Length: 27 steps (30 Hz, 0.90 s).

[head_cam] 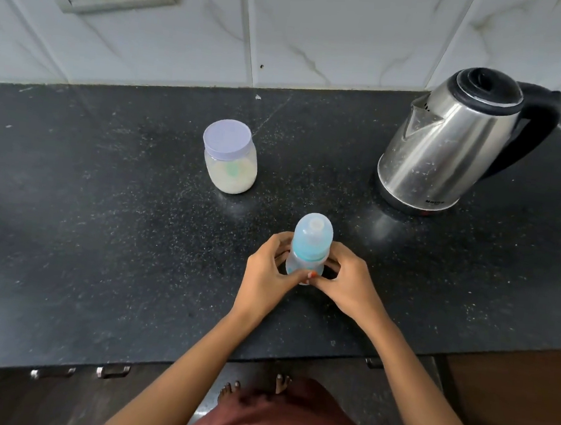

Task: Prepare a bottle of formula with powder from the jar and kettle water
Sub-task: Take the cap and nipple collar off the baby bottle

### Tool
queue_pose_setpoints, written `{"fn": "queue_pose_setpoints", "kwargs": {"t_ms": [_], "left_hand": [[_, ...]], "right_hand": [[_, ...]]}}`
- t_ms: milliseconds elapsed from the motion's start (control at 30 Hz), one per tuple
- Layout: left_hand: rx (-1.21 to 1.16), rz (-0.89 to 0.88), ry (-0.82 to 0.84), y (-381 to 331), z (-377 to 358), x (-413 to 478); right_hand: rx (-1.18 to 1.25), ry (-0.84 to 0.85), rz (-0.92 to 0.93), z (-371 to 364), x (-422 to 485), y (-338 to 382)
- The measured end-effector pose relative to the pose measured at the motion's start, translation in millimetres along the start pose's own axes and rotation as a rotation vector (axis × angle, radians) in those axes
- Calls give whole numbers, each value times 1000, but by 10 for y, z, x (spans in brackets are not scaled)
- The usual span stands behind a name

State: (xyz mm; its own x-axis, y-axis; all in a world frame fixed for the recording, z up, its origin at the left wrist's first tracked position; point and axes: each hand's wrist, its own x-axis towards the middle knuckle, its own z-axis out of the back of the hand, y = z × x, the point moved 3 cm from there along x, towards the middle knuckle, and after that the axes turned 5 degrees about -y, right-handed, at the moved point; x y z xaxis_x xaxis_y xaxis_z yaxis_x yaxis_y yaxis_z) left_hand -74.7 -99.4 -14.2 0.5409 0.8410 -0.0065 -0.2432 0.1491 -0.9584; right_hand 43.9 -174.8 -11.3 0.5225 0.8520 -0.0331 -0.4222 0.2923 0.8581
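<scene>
Both hands, left hand (266,272) and right hand (347,284), have fingers closed round the bottle (308,249) near the worktop's front edge. Steady the base; twist only the capped top off.

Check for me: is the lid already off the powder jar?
No, the jar stands closed under its pale lid, while both hands hold the bottle.

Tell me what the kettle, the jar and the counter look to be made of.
Kettle: brushed stainless steel by its streaky reflections, with a matte black handle and lid, likely plastic.
Jar: clear, probably plastic, since pale powder shows through; opaque pale lilac lid.
Counter: polished black speckled stone, perhaps granite, mirroring the kettle's base.
</scene>
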Motion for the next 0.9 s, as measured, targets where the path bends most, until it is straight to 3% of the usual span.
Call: {"fn": "queue_pose_setpoints", "kwargs": {"t_ms": [300,467,733,900], "left_hand": [[17,2,14,112,8,-19],[25,-9,48,135,8,-23],[12,-20,71,159,-40,-5],[4,-19,37,173,-83,-1]], "right_hand": [[-7,-23,-16,-75,-30,-28],[-63,65,-27,0,-46,49],[-76,18,1,316,-37,480],[-299,17,12,176,-1,625]]}}
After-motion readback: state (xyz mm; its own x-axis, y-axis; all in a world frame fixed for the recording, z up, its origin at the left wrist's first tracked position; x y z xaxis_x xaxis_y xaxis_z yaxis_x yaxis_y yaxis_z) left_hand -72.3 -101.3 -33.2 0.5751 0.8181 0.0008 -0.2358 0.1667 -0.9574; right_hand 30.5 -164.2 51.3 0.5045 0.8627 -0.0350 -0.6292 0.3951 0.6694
